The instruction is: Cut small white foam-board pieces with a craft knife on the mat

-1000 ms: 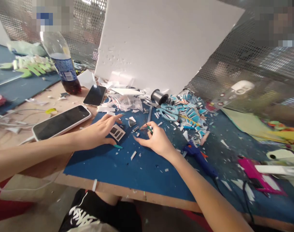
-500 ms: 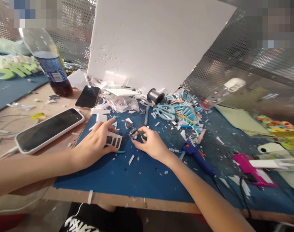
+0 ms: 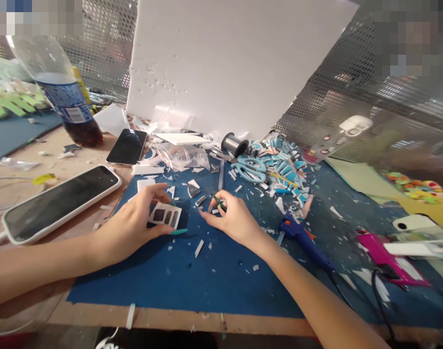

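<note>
My left hand (image 3: pixel 137 213) is closed around a small white panel (image 3: pixel 165 216) with several dark rectangular openings, thumb at its lower edge and fingers over its upper side. A long teal nail shows on the thumb. Just right of it, over the blue mat (image 3: pixel 148 271), my right hand (image 3: pixel 232 215) has its thumb and index finger curved and apart. A small dark piece with a pale edge (image 3: pixel 200 200) lies off those fingertips. A dark green strip, perhaps a nail, shows by the index finger. Behind lies another dark and white scrap (image 3: pixel 194 188).
Light blue scissors (image 3: pixel 250 169), a wire spool (image 3: pixel 234 144) and heaped blue-white scraps (image 3: pixel 285 167) lie at the back. A blue glue gun (image 3: pixel 304 242) rests right. Two phones (image 3: pixel 63 203) and a tilted-looking cola bottle (image 3: pixel 73 109) are left. A white foam board (image 3: pixel 236 63) stands behind.
My right fingertips have drawn back slightly from the small dark piece, which now shows apart from them. The left hand still holds the panel, tilted a little differently. The whole view has shifted slightly.
</note>
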`<state>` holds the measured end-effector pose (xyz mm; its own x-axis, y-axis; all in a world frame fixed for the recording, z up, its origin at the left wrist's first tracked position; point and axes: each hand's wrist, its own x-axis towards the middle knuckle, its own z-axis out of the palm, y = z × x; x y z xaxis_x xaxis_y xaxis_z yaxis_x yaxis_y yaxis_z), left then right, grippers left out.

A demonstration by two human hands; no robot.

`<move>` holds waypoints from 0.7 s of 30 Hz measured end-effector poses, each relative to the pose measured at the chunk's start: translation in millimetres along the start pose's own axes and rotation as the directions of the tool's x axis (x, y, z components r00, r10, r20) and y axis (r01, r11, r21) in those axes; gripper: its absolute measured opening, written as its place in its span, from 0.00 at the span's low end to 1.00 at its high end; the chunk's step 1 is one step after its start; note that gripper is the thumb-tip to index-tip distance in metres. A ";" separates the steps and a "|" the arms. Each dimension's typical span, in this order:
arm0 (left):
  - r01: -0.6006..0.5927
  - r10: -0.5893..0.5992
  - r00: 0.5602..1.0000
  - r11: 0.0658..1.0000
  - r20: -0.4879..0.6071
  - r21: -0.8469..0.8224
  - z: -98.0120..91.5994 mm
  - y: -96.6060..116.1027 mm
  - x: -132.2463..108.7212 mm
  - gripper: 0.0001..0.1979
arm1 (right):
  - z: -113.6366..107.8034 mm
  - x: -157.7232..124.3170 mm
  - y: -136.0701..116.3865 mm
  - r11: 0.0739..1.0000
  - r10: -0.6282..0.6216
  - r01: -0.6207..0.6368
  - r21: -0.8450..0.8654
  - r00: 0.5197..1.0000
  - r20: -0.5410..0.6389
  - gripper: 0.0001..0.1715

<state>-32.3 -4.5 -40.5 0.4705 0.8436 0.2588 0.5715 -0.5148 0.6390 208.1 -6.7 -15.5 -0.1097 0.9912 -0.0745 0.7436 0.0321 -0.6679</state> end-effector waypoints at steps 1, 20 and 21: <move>0.003 -0.003 1.000 1.000 0.003 -0.003 0.0 -0.3 0.0 0.27 | 0.0 1.0 1.6 1.000 0.007 -0.007 0.003 1.000 -0.008 0.16; -0.106 0.112 0.992 0.988 -0.055 0.112 -4.6 3.8 -0.6 0.24 | 4.7 4.5 0.2 1.000 -0.024 0.024 -0.001 0.996 -0.083 0.23; -0.103 0.109 0.992 0.991 -0.063 0.089 -5.3 3.7 -1.1 0.23 | 4.1 3.2 -1.1 0.998 -0.052 0.054 0.017 0.995 -0.088 0.22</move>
<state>-34.3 -6.6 -34.6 0.4868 0.7906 0.3714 0.5775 -0.6103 0.5422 204.3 -4.0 -18.0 -0.0903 0.9956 0.0258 0.7255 0.0835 -0.6831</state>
